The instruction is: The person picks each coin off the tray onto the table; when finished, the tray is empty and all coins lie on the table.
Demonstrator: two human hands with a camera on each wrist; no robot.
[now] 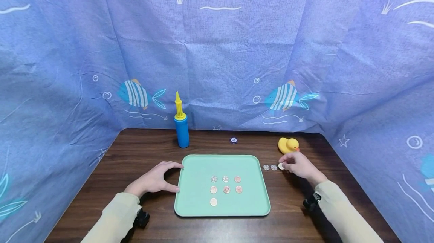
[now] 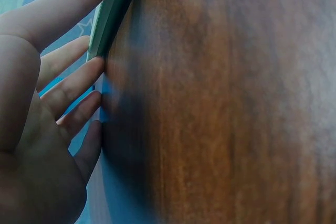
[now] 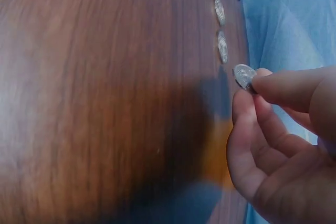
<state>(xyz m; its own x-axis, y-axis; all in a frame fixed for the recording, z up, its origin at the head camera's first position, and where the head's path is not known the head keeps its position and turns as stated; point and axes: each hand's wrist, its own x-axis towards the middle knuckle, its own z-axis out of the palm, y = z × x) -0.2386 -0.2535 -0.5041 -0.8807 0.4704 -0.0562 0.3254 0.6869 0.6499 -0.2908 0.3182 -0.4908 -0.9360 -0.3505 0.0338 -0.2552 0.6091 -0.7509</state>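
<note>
A: Item: coin [image 1: 281, 166], on the worktop [image 1: 135, 152] right of the tray [image 1: 193, 201], beside two more. State of the grip?

B: Right hand [image 1: 297, 165] pinched its edge; left hand [image 1: 154, 179], fingers straight, steadied the tray. Advice: lift squarely, keeping the pinch firm, clear of the duck [image 1: 288, 145].

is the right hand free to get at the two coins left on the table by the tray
Probably not right away: the right hand already pinches a coin. The two coins lie just beside it on the table, nothing between, so reach looks easy once it lets go.
</note>
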